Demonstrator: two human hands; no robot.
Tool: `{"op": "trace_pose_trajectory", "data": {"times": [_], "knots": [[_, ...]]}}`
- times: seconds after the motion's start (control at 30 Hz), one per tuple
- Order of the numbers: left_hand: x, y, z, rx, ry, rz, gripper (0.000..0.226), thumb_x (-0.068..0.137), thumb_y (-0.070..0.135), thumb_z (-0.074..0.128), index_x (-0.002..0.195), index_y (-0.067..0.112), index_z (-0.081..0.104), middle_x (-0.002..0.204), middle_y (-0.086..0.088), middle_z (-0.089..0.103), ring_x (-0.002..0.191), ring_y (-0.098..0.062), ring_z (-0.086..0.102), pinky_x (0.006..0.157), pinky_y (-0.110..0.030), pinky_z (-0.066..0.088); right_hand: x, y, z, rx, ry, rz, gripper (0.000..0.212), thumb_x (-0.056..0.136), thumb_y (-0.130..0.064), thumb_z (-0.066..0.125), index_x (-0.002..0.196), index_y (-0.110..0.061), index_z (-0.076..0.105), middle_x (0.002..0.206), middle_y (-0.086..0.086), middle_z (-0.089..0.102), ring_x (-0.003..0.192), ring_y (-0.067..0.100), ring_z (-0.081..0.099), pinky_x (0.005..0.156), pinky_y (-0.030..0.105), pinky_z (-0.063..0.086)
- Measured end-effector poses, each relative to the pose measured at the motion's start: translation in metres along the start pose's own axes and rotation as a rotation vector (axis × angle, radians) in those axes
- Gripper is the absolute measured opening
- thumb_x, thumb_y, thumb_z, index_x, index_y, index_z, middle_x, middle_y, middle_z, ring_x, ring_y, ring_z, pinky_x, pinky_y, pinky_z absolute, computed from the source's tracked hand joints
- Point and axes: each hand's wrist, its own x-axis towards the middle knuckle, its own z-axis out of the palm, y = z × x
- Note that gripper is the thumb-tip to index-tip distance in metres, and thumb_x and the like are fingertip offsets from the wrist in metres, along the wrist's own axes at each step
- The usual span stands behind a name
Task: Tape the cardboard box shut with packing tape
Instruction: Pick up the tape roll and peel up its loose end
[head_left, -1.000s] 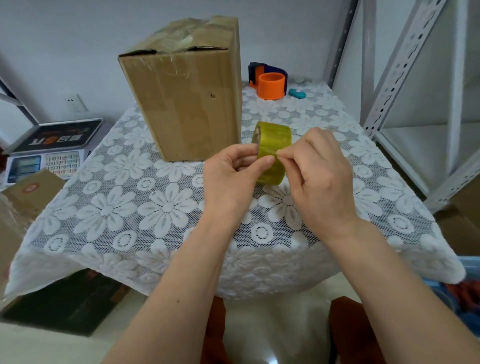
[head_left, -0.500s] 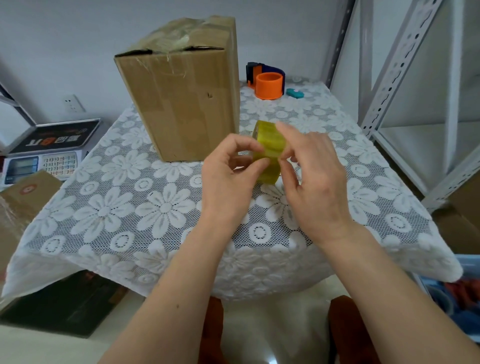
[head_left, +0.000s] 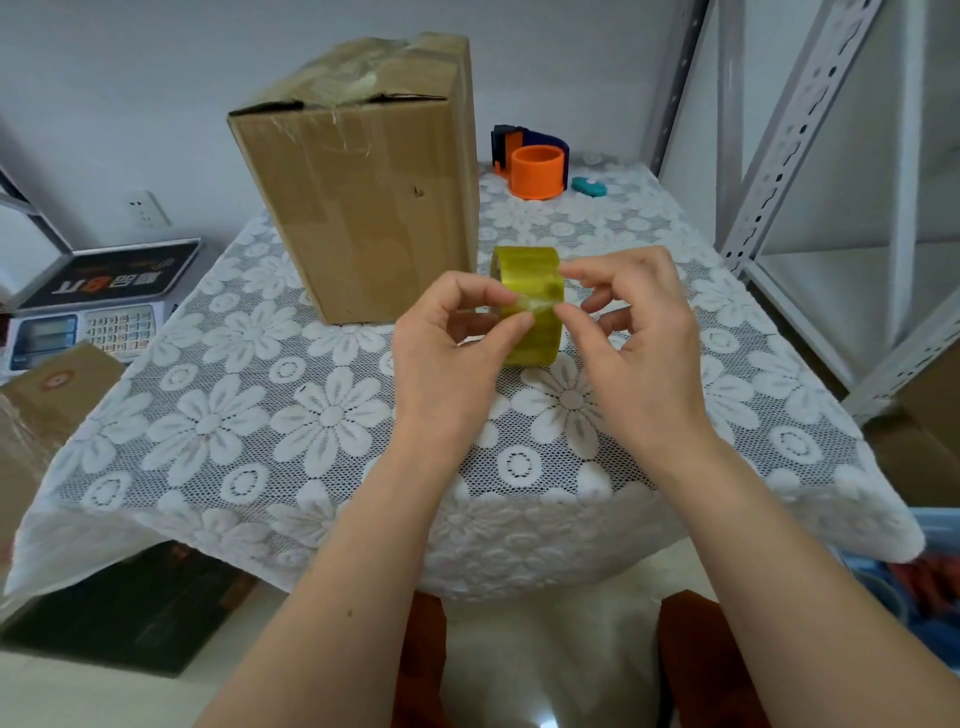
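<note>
Both hands worked a roll of yellowish packing tape (head_left: 530, 306) above the lace-covered table (head_left: 249, 415): left hand (head_left: 447, 353) clasped the roll, thumb & forefinger at its face, while the right hand (head_left: 634, 332) pinched what looked like the loose end. The cardboard box (head_left: 363, 192) stood upright just behind, top flaps gaping, apparently w/ old tape. Step in hand, probably: freeing the end. Next would call for pulling out a strip & carrying it to the box top.
</note>
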Motion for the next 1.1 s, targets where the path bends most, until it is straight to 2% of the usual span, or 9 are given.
{"op": "trace_pose_trajectory", "data": {"times": [0.17,0.23,0.33,0.4,0.53,0.67,0.83,0.97,1.1], "knots": [[0.0003,-0.0004,-0.0015,0.001,0.021,-0.008,0.017,0.077,0.010,0.075,0.075,0.023,0.066,0.083,-0.006,0.072,0.077,-0.021,0.069,0.069,-0.032,0.057,-0.0027,-0.0012,0.0012,0.049,-0.017,0.030,0.012,0.087,-0.013,0.064,0.098,-0.013,0.068,0.100,0.004,0.053,0.082,0.002,0.054,0.070,0.008,0.043],[0.0001,0.0008,-0.0014,0.005,0.030,-0.007,0.015,0.078,0.011,0.075,0.074,0.023,0.066,0.080,-0.004,0.071,0.073,-0.016,0.068,0.065,-0.028,0.055,-0.0036,-0.0013,0.0020,0.049,-0.032,0.011,0.016,0.085,-0.011,0.065,0.101,-0.013,0.066,0.102,0.004,0.053,0.084,0.007,0.056,0.071,0.011,0.046],[-0.0008,0.0010,-0.0013,0.014,0.018,-0.003,0.010,0.078,0.012,0.075,0.077,0.018,0.067,0.081,-0.007,0.072,0.075,-0.023,0.069,0.067,-0.033,0.059,-0.0050,-0.0004,0.0037,0.031,-0.075,-0.032,0.028,0.079,-0.009,0.067,0.107,-0.010,0.064,0.105,0.005,0.051,0.087,0.013,0.057,0.072,0.023,0.051],[-0.0009,0.0009,-0.0018,0.013,0.015,-0.007,0.012,0.078,0.011,0.074,0.076,0.019,0.066,0.082,-0.007,0.071,0.075,-0.022,0.069,0.068,-0.034,0.058,-0.0060,-0.0005,0.0044,0.020,-0.095,-0.050,0.034,0.076,-0.011,0.070,0.109,-0.011,0.062,0.106,0.004,0.050,0.088,0.014,0.057,0.072,0.024,0.051],[-0.0015,0.0021,-0.0032,-0.004,-0.009,-0.014,0.012,0.079,0.012,0.074,0.076,0.020,0.066,0.083,-0.007,0.071,0.076,-0.022,0.069,0.071,-0.038,0.059,-0.0057,0.0009,0.0063,0.011,-0.075,-0.026,0.031,0.078,-0.008,0.070,0.107,-0.013,0.063,0.105,0.001,0.049,0.087,0.011,0.056,0.071,0.018,0.049],[-0.0022,0.0044,-0.0041,-0.064,-0.065,-0.018,0.015,0.080,0.005,0.072,0.078,0.016,0.063,0.082,-0.001,0.070,0.069,-0.007,0.067,0.064,-0.022,0.054,-0.0030,0.0017,0.0068,0.044,-0.012,0.040,0.012,0.083,-0.009,0.067,0.094,-0.014,0.068,0.100,0.004,0.055,0.081,0.003,0.056,0.071,0.011,0.045],[-0.0016,0.0037,-0.0058,-0.046,-0.087,0.015,0.033,0.077,-0.003,0.072,0.101,0.017,0.059,0.099,-0.009,0.069,0.079,-0.014,0.070,0.072,-0.026,0.057,-0.0037,0.0005,0.0058,0.041,-0.008,0.046,0.007,0.087,-0.013,0.063,0.090,-0.010,0.070,0.096,0.004,0.056,0.080,-0.003,0.052,0.070,0.007,0.041],[-0.0010,0.0015,-0.0054,-0.036,-0.031,0.026,0.018,0.077,0.003,0.074,0.083,0.018,0.068,0.086,-0.003,0.072,0.077,-0.014,0.068,0.072,-0.029,0.057,-0.0048,-0.0024,0.0036,0.063,-0.027,0.047,0.010,0.089,-0.014,0.061,0.089,-0.009,0.070,0.094,0.001,0.055,0.080,-0.001,0.052,0.069,0.007,0.041],[-0.0007,0.0002,-0.0056,-0.064,-0.032,0.007,0.016,0.076,0.004,0.075,0.075,0.019,0.070,0.076,0.002,0.073,0.074,-0.013,0.069,0.071,-0.029,0.056,-0.0044,-0.0071,0.0008,0.211,-0.020,0.168,0.009,0.082,-0.015,0.070,0.085,-0.024,0.070,0.096,0.003,0.059,0.080,0.000,0.057,0.069,0.013,0.047]]}}
